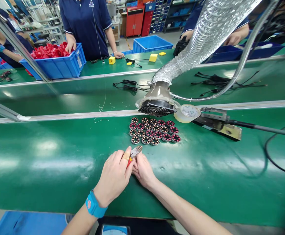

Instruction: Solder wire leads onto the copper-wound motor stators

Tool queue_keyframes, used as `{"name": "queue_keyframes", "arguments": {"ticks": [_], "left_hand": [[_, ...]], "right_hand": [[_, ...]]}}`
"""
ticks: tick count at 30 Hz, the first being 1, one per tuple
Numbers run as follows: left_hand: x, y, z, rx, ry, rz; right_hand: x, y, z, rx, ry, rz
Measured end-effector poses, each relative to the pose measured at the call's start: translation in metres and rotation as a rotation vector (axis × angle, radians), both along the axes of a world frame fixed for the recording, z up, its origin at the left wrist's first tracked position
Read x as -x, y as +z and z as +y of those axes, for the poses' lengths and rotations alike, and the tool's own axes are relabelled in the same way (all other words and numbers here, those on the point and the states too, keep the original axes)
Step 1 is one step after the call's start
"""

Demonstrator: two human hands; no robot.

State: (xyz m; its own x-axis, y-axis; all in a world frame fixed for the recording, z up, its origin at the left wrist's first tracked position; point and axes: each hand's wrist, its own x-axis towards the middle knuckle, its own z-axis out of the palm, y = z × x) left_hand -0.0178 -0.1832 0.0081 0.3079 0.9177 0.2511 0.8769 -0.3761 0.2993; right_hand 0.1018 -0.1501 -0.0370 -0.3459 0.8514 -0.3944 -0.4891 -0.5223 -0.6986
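My left hand (115,173), with a blue band at its wrist, is closed round a pair of side cutters (135,151). Their metal jaws point up and to the right, and a bit of red and yellow handle shows between the fingers. Right beside them, my right hand (144,170) is curled with its thumb at the jaws. Whatever its fingers hold is hidden. Just beyond both hands, several small round motor stators (154,130) with reddish and copper-coloured windings stand in close rows on the green bench (59,182).
Above the stators hangs a fume-extraction hood (158,98) on a silver duct (196,42). A soldering iron holder (214,120) and a tape roll (187,113) lie at right. Across the bench are black cables (130,85), a blue crate (59,67) of red parts, and co-workers.
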Motion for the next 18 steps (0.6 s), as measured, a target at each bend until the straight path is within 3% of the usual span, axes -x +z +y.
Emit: {"name": "queue_keyframes", "arguments": {"ticks": [18], "left_hand": [[-0.0002, 0.0031, -0.0019, 0.022, -0.019, -0.063]], "right_hand": [[-0.0026, 0.0035, -0.0002, 0.005, 0.066, 0.021]]}}
